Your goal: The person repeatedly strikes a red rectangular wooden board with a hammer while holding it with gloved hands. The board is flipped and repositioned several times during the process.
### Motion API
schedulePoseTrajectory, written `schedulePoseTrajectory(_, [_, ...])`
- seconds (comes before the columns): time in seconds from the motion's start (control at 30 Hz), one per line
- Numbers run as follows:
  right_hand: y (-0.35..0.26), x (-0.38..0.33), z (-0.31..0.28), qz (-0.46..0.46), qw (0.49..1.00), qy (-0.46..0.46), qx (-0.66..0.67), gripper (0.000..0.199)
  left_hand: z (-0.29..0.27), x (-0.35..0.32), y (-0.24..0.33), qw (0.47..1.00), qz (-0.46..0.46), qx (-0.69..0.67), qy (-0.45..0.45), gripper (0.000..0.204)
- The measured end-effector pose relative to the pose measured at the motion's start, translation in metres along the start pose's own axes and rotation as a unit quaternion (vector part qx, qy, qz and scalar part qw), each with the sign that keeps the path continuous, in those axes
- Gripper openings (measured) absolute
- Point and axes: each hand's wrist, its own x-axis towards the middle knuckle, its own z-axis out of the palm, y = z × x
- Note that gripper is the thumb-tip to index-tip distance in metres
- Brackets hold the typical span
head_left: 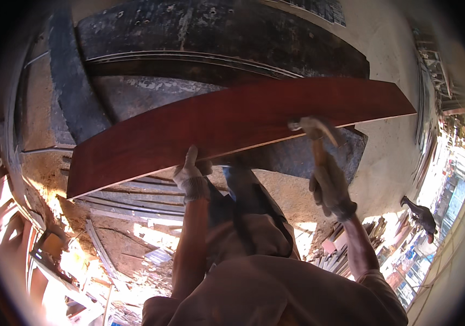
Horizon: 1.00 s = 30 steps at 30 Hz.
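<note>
A long reddish-brown board (232, 117) lies slanted across the middle, its right end farther away than its left. My left hand (191, 175), in a pale work glove, grips the board's near edge; the thumb rests on the top face and the other fingers are partly hidden beneath. In my gloved right hand (330, 187) is a claw hammer (319, 136), held by its wooden handle. The hammer's head appears over the board's near edge, right of the middle. Whether it touches the board I cannot tell.
Behind and under the board are large dark, scuffed panels (221, 32), with a dark plank (75, 76) at the left. Thin strips (129, 198) lie below the board's left part. Scrap wood (96, 250) covers the ground at lower left. A dark bird-like shape (419, 217) is at right.
</note>
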Motion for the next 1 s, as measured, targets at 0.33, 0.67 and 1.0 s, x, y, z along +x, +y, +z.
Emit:
schedulePoseTrajectory(0.33, [-0.051, -0.005, -0.031, -0.155, 0.858, -0.319, 0.373, 0.037, -0.006, 0.029, 0.135, 0.989, 0.013, 0.073, 0.130, 0.026])
schedulePoseTrajectory(0.67, [-0.097, 0.053, 0.041, -0.392, 0.863, -0.038, -0.317, 0.021, 0.083, 0.142, 0.207, 0.919, 0.120, 0.352, 0.131, 0.058])
schedulePoseTrajectory(1.0, [-0.142, 0.287, 0.080, -0.366, 0.875, -0.118, 0.295, 0.032, 0.104, 0.240, 0.133, 0.716, 0.263, 0.627, 0.159, 0.078])
